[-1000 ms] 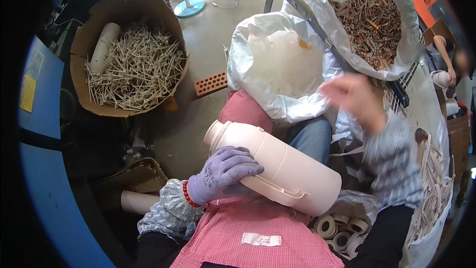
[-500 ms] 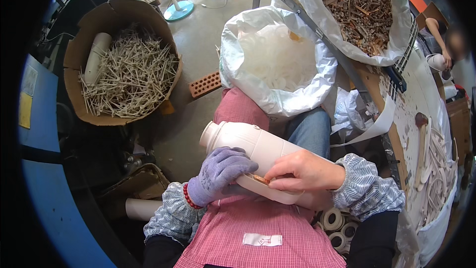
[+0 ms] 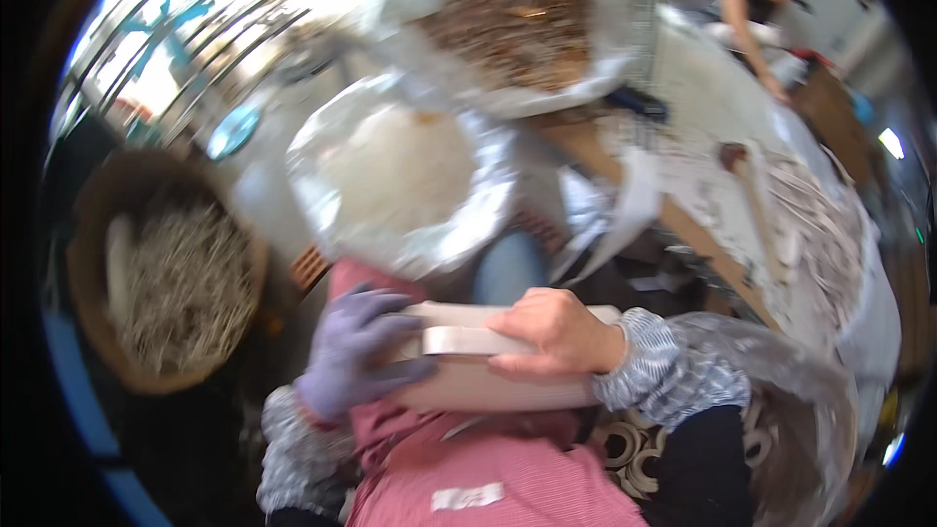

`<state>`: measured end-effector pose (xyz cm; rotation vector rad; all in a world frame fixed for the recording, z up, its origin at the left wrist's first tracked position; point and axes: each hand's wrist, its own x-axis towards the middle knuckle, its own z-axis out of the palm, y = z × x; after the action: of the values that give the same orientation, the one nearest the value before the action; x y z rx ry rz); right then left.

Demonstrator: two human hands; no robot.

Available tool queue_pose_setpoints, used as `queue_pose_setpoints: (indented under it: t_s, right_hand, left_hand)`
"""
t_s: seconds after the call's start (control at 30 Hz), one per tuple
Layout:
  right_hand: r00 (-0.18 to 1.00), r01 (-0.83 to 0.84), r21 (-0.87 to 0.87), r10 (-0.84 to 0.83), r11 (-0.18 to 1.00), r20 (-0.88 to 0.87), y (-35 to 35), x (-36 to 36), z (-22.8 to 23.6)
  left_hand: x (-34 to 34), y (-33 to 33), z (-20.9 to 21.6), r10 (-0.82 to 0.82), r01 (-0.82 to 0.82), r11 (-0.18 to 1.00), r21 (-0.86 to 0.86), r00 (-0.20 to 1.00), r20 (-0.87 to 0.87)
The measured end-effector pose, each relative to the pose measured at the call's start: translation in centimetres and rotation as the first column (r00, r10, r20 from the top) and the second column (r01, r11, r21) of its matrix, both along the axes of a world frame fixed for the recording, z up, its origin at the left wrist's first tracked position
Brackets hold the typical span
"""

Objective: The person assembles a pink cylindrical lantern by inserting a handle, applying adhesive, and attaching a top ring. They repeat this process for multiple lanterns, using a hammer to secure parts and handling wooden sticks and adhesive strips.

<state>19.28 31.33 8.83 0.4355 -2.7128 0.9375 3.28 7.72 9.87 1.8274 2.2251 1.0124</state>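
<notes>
A pale pink plastic jug lies sideways across my lap, its raised handle turned up. My left hand, in a purple knit glove, grips the jug's left end with the fingers spread around it. Bare, my right hand is closed over the right part of the handle, fingers bent and thumb along the near side. Whether a small piece is inside those fingers is hidden. Motion blurs the picture.
At the left stands a cardboard box of thin pale sticks. Ahead are a white sack of translucent pieces and another sack of brown scraps. Right is a table with a hammer-like tool and pale strips. Pale rings lie below. Another person sits far right.
My view has swung round to the right. The jug has turned from slanting to nearly level. The brown piece at the right fingertips no longer shows, and my right hand now wraps over the handle.
</notes>
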Motion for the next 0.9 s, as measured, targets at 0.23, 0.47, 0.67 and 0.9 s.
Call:
queue_pose_setpoints:
  t_s: [0.23,0.47,0.67,0.9]
  right_hand:
    - [0.859,0.455,-0.66,-0.098,0.597,0.503,14.0,4.9,2.4]
    - [-0.031,0.946,0.285,-0.916,-0.157,-0.4,39.9,12.3,-4.2]
    - [0.387,0.893,0.231,-0.921,0.386,0.043,32.5,6.2,2.4]
    - [0.606,0.677,0.41,-0.779,0.612,0.161,22.7,3.1,4.4]
  left_hand:
    - [-0.4,9.8,-1.7,-0.028,-0.115,0.971,0.207,0.812,0.583]
    - [-5.8,24.4,-4.5,-0.03,-0.01,0.998,0.065,0.811,0.584]
    - [-7.2,28.5,-4.4,0.046,0.02,0.982,-0.188,0.939,0.342]
    - [-8.4,28.9,-6.5,-0.117,0.116,0.985,-0.125,0.993,0.0]
